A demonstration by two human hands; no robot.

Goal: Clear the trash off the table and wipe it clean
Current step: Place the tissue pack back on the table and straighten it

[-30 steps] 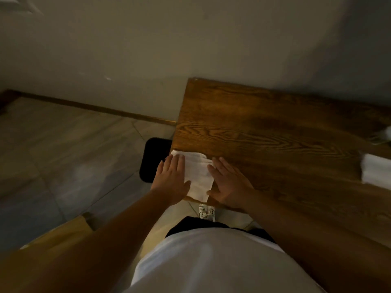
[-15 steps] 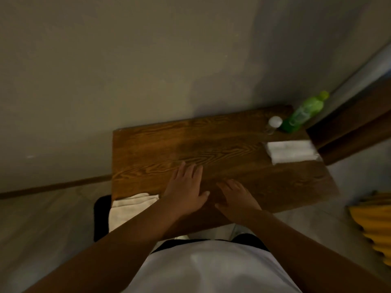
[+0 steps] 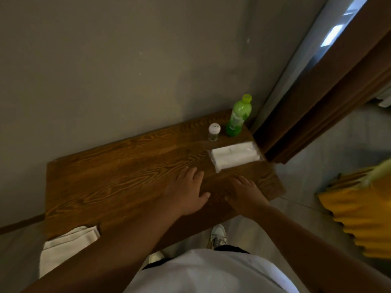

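Head view, dim light. Wooden table (image 3: pixel 118 176) set against a wall. Left hand (image 3: pixel 186 193) flat on the tabletop, fingers spread, grasping nothing. Right hand (image 3: pixel 245 195) just beside it, palm down, fingers loose, also empty. White cloth (image 3: pixel 65 248) draped over the table's near left corner, well apart from both hands. Far right: green bottle (image 3: pixel 238 117), upright, with a small white-capped jar (image 3: pixel 213 132) just left of it. Wrapped tissue pack (image 3: pixel 234 155) lies nearer, just beyond the right hand.
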